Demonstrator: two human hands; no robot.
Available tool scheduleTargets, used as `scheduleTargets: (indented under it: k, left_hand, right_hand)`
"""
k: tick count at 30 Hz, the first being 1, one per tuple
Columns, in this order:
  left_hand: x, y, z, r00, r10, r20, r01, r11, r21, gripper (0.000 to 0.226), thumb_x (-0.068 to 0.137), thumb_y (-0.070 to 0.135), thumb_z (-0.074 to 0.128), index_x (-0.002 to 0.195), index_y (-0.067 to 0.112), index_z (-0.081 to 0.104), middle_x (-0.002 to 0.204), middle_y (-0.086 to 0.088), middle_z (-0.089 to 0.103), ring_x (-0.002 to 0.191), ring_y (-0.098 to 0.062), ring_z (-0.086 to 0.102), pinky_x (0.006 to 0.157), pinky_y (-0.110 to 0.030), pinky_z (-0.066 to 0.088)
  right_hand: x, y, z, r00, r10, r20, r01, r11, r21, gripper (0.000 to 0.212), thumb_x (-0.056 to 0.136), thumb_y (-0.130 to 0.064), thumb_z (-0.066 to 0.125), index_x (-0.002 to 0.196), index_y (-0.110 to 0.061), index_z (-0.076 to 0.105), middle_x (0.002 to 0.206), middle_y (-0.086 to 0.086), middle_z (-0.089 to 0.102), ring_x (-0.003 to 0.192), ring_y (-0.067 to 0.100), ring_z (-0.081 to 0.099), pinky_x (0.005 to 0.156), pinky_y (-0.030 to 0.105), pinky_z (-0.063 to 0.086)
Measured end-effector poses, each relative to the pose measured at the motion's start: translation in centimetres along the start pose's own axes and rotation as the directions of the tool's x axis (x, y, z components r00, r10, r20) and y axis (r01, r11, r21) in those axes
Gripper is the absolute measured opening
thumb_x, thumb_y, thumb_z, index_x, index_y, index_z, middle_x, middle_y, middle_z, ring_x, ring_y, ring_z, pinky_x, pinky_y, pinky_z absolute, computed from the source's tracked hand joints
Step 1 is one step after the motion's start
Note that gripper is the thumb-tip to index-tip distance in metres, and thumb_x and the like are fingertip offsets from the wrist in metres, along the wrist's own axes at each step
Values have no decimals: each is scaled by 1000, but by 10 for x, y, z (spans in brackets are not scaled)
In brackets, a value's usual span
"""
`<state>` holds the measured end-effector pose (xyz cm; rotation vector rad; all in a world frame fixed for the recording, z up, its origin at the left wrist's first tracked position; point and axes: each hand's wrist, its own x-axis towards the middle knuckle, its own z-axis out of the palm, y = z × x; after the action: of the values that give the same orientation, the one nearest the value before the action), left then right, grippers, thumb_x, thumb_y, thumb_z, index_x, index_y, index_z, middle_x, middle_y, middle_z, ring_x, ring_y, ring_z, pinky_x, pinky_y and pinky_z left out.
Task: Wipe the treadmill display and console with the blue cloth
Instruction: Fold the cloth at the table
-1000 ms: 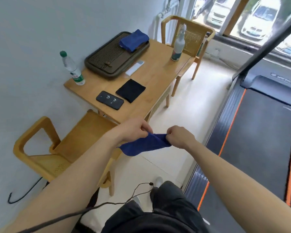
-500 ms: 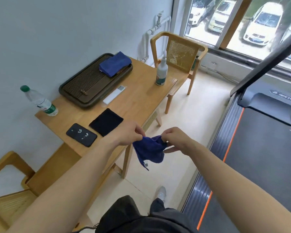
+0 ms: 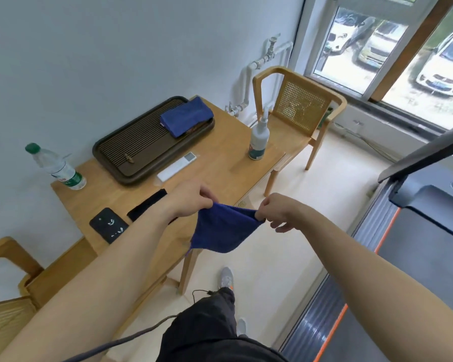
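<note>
A blue cloth (image 3: 221, 231) hangs spread between my two hands in front of the wooden table's near edge. My left hand (image 3: 194, 201) pinches its left upper corner. My right hand (image 3: 279, 211) pinches the right upper corner, with the lower fingers loose. The treadmill (image 3: 429, 239) lies at the right, showing its dark belt, an orange side stripe and a slanted black handrail (image 3: 426, 152). Its display and console are out of view.
A wooden table (image 3: 220, 168) holds a dark slatted tray (image 3: 141, 150) with a second folded blue cloth (image 3: 186, 117), a spray bottle (image 3: 258, 138), a water bottle (image 3: 55, 165), a white remote (image 3: 177, 167), a phone (image 3: 107, 224) and a black cloth (image 3: 147, 205). Wooden chairs (image 3: 298, 111) stand at both ends.
The bunched cloth has been pulled open between my hands, which moved apart. The view has swung up and right, so the table sits further left.
</note>
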<state>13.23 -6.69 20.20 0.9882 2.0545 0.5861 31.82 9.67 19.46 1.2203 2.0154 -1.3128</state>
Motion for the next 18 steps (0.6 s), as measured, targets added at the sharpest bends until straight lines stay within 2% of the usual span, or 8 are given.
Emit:
scheduleTargets:
  k: [2, 5, 7, 9, 13, 18]
  left_hand:
    - [13, 0, -11, 999, -6, -49, 7, 1000, 6, 27, 83, 14, 61, 86, 33, 80, 90, 14, 73, 92, -7, 64, 78, -29, 52]
    - [27, -2, -35, 989, -1, -146, 0, 1000, -7, 29, 82, 9, 61, 90, 29, 81, 91, 12, 74, 89, -7, 65, 75, -25, 52]
    - [34, -7, -56, 980, -1, -198, -8, 999, -43, 30, 86, 6, 61, 93, 27, 81, 92, 11, 74, 85, -6, 64, 68, -20, 46]
    - [40, -12, -79, 961, -11, -275, -10, 997, -77, 29, 88, 8, 62, 92, 31, 80, 88, 14, 73, 84, -4, 65, 67, -19, 44]
    - [48, -16, -120, 899, -40, -436, -20, 991, -133, 25, 86, 10, 66, 89, 31, 79, 79, 15, 73, 72, 6, 64, 62, -10, 42]
    - [52, -32, -132, 882, -103, -459, 31, 986, -163, 16, 87, 18, 74, 91, 32, 78, 82, 12, 76, 77, 1, 68, 68, -19, 50]
  right_hand:
    - [8, -23, -21, 998, 8, 62, -4, 998, -66, 23, 82, -18, 61, 101, -7, 69, 81, 4, 62, 66, 17, 58, 58, 24, 53]
    - [27, -62, -46, 991, -65, 116, 70, 997, -34, 14, 83, -14, 59, 91, -7, 69, 75, 5, 64, 59, 17, 60, 57, 26, 54]
    - [45, -91, -59, 983, -158, 97, 157, 987, 13, 12, 85, -11, 60, 90, -6, 70, 77, 6, 66, 61, 15, 63, 59, 27, 56]
    - [63, -120, -71, 968, -235, 84, 231, 972, 47, 17, 86, -7, 62, 98, 0, 72, 80, 9, 66, 63, 14, 65, 62, 28, 58]
    - [86, -177, -87, 928, -367, 70, 367, 930, 9, 19, 85, 2, 61, 100, 5, 73, 85, 19, 69, 73, 18, 69, 65, 26, 60]
    - [114, -205, -90, 876, -482, 16, 483, 876, -7, 21, 85, 7, 66, 104, -2, 68, 92, 16, 69, 76, 23, 70, 66, 27, 62]
